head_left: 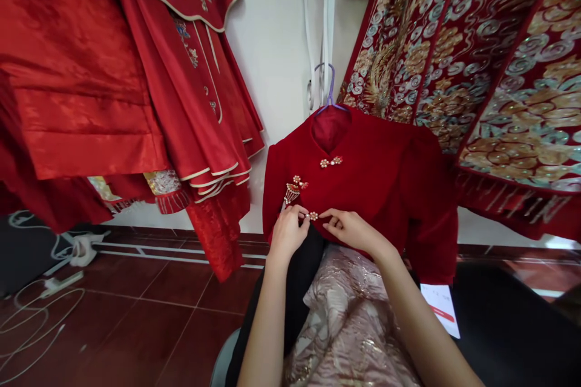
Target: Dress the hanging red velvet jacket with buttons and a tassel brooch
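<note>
A dark red velvet jacket (376,175) hangs on a purple hanger (330,87) against the white wall. It has a pearl clasp (331,162) below the collar and a gold tasselled brooch (294,188) on the chest. My left hand (287,233) pinches a small pearl button (313,216) at the jacket's front opening. My right hand (347,228) pinches the red cloth just to the right of that button. Both hands' fingers are closed. A pale pink and gold brocade cloth (351,320) lies on my lap below my forearms.
Red embroidered garments (136,84) hang at the left, and dark red panels with gold and silver embroidery (476,54) hang at the right. White cables (40,302) lie on the red tiled floor at the left. A white paper tag (442,308) hangs near the jacket's right sleeve.
</note>
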Motion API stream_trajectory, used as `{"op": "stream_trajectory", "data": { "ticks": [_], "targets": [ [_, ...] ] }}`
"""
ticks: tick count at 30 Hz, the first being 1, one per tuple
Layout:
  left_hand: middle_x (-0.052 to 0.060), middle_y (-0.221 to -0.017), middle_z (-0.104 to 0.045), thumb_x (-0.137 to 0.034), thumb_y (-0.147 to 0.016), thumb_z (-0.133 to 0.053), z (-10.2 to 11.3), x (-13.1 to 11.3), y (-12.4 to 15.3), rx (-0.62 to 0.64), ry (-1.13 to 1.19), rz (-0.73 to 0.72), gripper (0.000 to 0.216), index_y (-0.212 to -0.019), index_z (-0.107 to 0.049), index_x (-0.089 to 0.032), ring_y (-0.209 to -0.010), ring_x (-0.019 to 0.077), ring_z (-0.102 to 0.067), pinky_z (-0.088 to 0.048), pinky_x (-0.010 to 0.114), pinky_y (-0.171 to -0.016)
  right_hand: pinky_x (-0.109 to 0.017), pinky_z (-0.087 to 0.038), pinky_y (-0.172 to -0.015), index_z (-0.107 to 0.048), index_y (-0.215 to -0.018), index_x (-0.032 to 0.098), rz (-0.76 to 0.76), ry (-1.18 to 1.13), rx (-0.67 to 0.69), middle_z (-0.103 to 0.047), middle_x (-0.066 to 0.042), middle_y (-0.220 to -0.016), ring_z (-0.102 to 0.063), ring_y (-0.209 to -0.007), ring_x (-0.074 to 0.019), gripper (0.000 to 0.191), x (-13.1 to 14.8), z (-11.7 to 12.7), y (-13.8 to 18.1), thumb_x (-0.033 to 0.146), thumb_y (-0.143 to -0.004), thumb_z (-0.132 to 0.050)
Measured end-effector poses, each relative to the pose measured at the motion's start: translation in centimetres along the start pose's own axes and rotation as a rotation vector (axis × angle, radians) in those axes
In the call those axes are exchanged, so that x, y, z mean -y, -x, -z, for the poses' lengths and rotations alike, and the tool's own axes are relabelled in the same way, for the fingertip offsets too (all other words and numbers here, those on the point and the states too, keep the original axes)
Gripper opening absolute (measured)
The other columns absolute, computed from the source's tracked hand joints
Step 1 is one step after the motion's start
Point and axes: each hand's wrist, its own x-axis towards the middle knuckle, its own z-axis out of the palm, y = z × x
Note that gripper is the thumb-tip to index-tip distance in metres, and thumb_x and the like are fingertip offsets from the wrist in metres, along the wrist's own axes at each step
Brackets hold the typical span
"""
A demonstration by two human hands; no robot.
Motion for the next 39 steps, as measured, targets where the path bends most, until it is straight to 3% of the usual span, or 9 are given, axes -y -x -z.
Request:
{"op": "stream_trajectory", "data": {
  "ticks": [8, 16, 27, 33, 39],
  "targets": [
    [0.004, -0.086, -0.066, -0.019, -0.083, -0.06, -0.1, 1.1, 0.0, -0.012, 0.111, 0.01, 0.007, -0.089, -0.062, -0.018, -0.076, 0.0133, -0.061, -0.049, 0.027, -0.073, -0.023, -0.045, -0.06, -0.06, -0.115, 0.022, 0.023, -0.014, -0.048, -0.069, -0.001, -0.076, -0.065, -0.065, -0.0148, 0.031, 0.3, -0.4, -0.1, 0.024, -0.086, -0.051],
    [0.001, -0.082, -0.063, -0.017, -0.079, -0.064, 0.0, 1.0, 0.0, -0.002, 0.155, 0.028, 0.009, -0.088, -0.062, -0.019, -0.071, 0.0112, -0.059, -0.048, 0.024, -0.069, -0.023, -0.047, -0.061, -0.061, -0.097, 0.021, 0.054, -0.101, -0.05, -0.069, -0.002, -0.08, -0.065, -0.066, -0.0141, 0.016, 1.1, -1.0, -0.3, 0.028, -0.085, -0.054],
    [0.002, -0.095, -0.06, -0.015, -0.08, -0.061, 0.7, 1.0, 0.3, 0.01, 0.109, -0.058, 0.016, -0.094, -0.063, -0.021, -0.08, 0.0131, -0.058, -0.048, 0.028, -0.079, -0.023, -0.046, -0.059, -0.054, -0.099, 0.02, 0.026, -0.082, -0.086, -0.067, 0.0, -0.074, -0.065, -0.065, -0.0142, 0.017, 0.7, -1.8, -0.7, 0.031, -0.086, -0.054],
    [0.003, -0.081, -0.063, -0.017, -0.084, -0.057, 0.7, 1.0, 0.1, 0.01, 0.034, -0.066, 0.01, -0.087, -0.066, -0.019, -0.078, 0.0148, -0.06, -0.049, 0.029, -0.077, -0.024, -0.047, -0.062, -0.055, -0.098, 0.021, 0.041, -0.094, -0.056, -0.068, -0.001, -0.079, -0.065, -0.067, -0.0134, 0.013, 0.8, -1.6, -0.7, 0.025, -0.086, -0.053],
    [0.004, -0.086, -0.07, -0.013, -0.081, -0.06, 1.0, 1.0, 0.3, 0.045, 0.106, -0.062, 0.012, -0.088, -0.068, -0.019, -0.078, 0.0149, -0.065, -0.05, 0.027, -0.076, -0.025, -0.047, -0.064, -0.05, -0.095, 0.021, 0.044, -0.073, -0.115, -0.065, -0.002, -0.083, -0.062, -0.069, -0.0134, 0.011, 1.0, -2.3, -0.8, 0.027, -0.086, -0.054]
  ]
}}
